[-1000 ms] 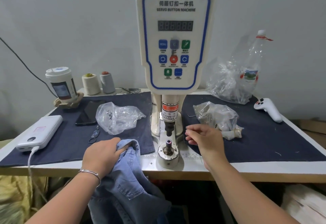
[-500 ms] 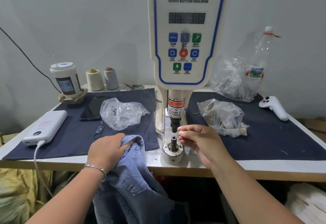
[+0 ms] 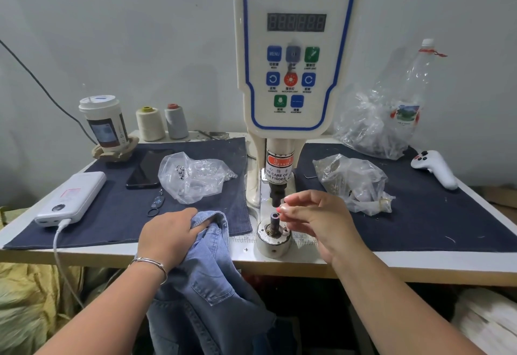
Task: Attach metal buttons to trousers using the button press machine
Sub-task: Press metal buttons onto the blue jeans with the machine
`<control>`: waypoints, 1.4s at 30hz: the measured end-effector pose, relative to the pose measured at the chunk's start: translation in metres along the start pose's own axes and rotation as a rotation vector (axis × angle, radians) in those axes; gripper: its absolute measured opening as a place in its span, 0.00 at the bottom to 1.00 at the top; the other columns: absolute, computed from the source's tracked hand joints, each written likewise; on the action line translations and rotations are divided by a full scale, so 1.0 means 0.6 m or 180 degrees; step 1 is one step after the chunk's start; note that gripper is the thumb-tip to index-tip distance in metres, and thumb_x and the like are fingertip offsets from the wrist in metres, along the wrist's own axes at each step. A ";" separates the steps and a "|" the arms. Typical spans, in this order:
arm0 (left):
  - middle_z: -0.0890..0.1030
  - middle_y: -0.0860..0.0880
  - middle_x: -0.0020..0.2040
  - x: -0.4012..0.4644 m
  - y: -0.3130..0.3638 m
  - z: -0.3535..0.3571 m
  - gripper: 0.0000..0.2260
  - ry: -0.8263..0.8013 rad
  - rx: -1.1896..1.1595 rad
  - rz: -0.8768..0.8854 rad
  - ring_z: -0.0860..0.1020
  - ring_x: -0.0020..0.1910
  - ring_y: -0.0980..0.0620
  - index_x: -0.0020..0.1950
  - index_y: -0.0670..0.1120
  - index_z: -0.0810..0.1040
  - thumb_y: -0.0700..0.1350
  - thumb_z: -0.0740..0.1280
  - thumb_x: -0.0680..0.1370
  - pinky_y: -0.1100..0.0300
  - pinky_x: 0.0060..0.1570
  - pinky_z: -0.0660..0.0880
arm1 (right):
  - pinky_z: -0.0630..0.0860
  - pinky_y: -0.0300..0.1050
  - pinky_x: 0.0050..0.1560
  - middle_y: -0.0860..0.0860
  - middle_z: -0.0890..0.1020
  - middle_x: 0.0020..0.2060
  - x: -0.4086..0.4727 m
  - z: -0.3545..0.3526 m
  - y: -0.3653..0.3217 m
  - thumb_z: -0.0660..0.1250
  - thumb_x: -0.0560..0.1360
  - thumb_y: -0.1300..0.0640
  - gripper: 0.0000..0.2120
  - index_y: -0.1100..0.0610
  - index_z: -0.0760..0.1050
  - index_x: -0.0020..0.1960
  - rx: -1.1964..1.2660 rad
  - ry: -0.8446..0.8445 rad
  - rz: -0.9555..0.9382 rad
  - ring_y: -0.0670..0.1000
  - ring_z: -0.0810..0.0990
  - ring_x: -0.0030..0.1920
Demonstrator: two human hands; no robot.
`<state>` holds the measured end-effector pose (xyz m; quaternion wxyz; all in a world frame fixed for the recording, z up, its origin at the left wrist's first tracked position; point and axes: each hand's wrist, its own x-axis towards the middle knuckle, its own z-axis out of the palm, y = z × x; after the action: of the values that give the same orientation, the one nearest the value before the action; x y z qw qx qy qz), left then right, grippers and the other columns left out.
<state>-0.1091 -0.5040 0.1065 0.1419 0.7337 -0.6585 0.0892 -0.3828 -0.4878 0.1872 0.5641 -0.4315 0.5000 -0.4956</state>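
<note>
A white table (image 3: pixel 419 265) carries two dark blue denim mats (image 3: pixel 120 215), one on each side of the servo button machine (image 3: pixel 296 55), which stands at the middle and rises out of the top of the view. Its cream head bears a blue-edged control panel; below that a warning-labelled cylinder ends in a dark upper punch (image 3: pixel 276 199) above the round lower die (image 3: pixel 273 238) at the table's front edge.

The blue denim trousers (image 3: pixel 207 279) hang over the front edge just left of the die, most of the fabric falling below the table. The left hand (image 3: pixel 167 233) grips the waistband end on the table, fingers curled into the cloth — a silver bangle (image 3: pixel 149 263) sits at the wrist.

The right hand (image 3: pixel 313 220) hovers just right of the punch and die, thumb and forefinger brought together near the die's post; whether they pinch a button is too small to tell.

On the left mat lie a clear plastic bag of small metal parts (image 3: pixel 195 175), a black phone (image 3: pixel 148 168) and a white power bank (image 3: pixel 72 198) with its cable plugged in. Behind stand a paper cup (image 3: pixel 105 122) and two thread cones (image 3: pixel 162 122).

On the right mat lie another crumpled plastic bag (image 3: pixel 352 181), a larger bag with a clear bottle (image 3: pixel 391 114) against the wall, and a white handheld controller (image 3: pixel 435 168).
</note>
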 end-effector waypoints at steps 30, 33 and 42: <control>0.70 0.55 0.31 0.001 -0.003 0.000 0.23 -0.0008 0.0018 0.0020 0.71 0.33 0.50 0.38 0.53 0.68 0.70 0.52 0.77 0.57 0.30 0.63 | 0.69 0.34 0.19 0.61 0.85 0.47 -0.060 0.014 -0.017 0.61 0.72 0.70 0.08 0.64 0.75 0.48 0.1421 0.0084 0.1086 0.49 0.80 0.27; 0.69 0.54 0.30 0.000 -0.005 -0.001 0.22 -0.0069 0.0002 0.0047 0.71 0.33 0.50 0.36 0.53 0.64 0.70 0.52 0.78 0.58 0.28 0.60 | 0.70 0.35 0.22 0.59 0.86 0.42 -0.096 0.031 0.011 0.60 0.72 0.71 0.08 0.63 0.77 0.45 0.0901 0.0265 0.0433 0.48 0.78 0.27; 0.83 0.47 0.48 0.009 -0.006 -0.014 0.18 -0.0324 -0.0128 0.0288 0.80 0.49 0.42 0.47 0.50 0.75 0.62 0.54 0.79 0.55 0.37 0.63 | 0.77 0.47 0.43 0.48 0.82 0.41 0.026 0.243 0.025 0.63 0.73 0.64 0.10 0.53 0.80 0.46 -0.1961 -0.0399 -0.1553 0.49 0.79 0.43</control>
<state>-0.1046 -0.5060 0.1158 0.1187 0.7037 -0.6991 0.0449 -0.2359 -0.5024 0.1890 0.3035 -0.7160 0.4727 -0.4146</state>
